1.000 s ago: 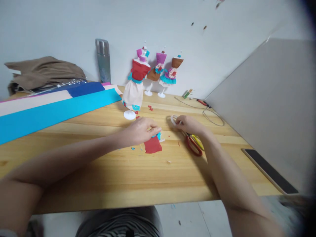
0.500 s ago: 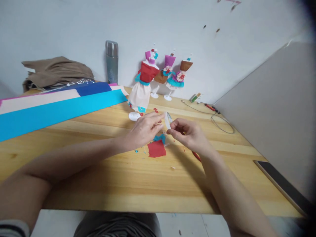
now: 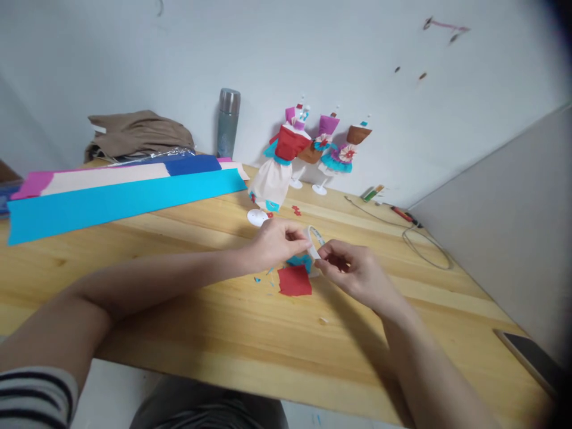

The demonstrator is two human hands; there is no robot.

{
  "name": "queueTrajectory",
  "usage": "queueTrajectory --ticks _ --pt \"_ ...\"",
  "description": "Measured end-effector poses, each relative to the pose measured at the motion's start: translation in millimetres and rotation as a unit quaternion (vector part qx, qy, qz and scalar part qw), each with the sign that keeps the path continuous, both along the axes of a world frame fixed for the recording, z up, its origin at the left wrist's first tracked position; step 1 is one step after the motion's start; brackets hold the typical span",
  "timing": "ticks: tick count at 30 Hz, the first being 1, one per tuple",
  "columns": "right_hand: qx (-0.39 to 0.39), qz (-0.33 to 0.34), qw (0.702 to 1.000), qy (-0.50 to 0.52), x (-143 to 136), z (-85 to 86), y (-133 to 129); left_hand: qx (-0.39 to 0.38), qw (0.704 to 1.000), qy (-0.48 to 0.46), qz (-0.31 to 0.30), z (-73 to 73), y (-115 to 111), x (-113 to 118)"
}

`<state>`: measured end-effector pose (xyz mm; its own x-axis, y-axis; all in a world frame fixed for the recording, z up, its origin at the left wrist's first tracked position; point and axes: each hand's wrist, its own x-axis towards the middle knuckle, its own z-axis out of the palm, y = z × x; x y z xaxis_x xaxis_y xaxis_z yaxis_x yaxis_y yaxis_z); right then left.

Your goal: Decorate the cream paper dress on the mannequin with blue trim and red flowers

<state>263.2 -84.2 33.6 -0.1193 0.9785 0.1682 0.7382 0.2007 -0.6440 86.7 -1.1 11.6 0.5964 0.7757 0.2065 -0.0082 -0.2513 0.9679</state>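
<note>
A narrow roll of white tape (image 3: 313,245) is held up above the table between my hands. My right hand (image 3: 354,269) is closed on the roll's near right edge with thumb and fingers. From the other side, my left hand (image 3: 276,243) pinches at the roll's outer face; whether a loose tape end is between the fingertips I cannot tell. Below lie a red cloth piece (image 3: 295,281) and a blue cloth scrap (image 3: 300,261), partly behind the hands. Behind my left hand stands a small dress form (image 3: 272,179) in a red top and pale skirt.
Several other small dressed forms (image 3: 338,158) stand by the wall. Long cloth strips (image 3: 129,205) lie at the left, near a thermos (image 3: 228,122) and folded brown cloth (image 3: 143,136). A cord (image 3: 420,256) and a phone (image 3: 531,360) are at the right.
My left hand's fingertips have come together and down onto the tape roll; before, they were more spread beside it. The whole view has shifted, with things appearing farther right and lower.
</note>
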Motion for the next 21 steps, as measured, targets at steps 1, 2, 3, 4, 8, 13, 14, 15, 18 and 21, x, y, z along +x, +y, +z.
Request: queueTrajectory --ticks 1,2,3,4,8,13,14,15,18,21 --pt "-0.003 -0.001 1.0 -0.004 0.3 0.1 -0.1 -0.022 1.0 0.001 -0.004 -1.3 0.7 0.8" --pt "-0.005 -0.003 1.0 -0.006 0.8 0.4 -0.2 -0.036 0.999 0.001 -0.006 -2.7 1.4 1.3" --pt "-0.008 -0.005 1.0 -0.006 1.6 0.7 -0.2 -0.041 0.999 -0.001 -0.008 -4.2 1.9 1.5" --pt "-0.012 -0.005 1.0 -0.004 2.5 1.0 -0.2 -0.036 0.999 -0.003 -0.008 -5.6 2.5 1.4" --pt "-0.029 0.004 0.999 0.035 6.2 1.4 0.1 0.054 0.998 -0.033 0.018 -7.1 6.1 -1.0" --pt "-0.053 0.006 0.99 0.132 12.2 0.1 3.2 -0.055 0.994 -0.058 -0.08 -5.4 13.7 -2.3" --pt "-0.052 0.002 0.988 0.144 16.0 1.0 3.6 -0.09 0.989 -0.066 -0.096 -6.1 15.0 -2.0" --pt "-0.05 -0.004 0.987 0.151 21.6 2.4 3.7 -0.12 0.985 -0.078 -0.098 -7.1 15.9 -1.5" --pt "-0.051 -0.05 0.99 0.119 50.5 8.4 0.7 -0.185 0.973 -0.122 -0.068 -9.6 16.2 0.3" --pt "-0.087 -0.179 0.977 -0.077 88.1 6.8 -6.4 -0.245 0.958 -0.143 -0.046 -9.1 13.5 3.4"
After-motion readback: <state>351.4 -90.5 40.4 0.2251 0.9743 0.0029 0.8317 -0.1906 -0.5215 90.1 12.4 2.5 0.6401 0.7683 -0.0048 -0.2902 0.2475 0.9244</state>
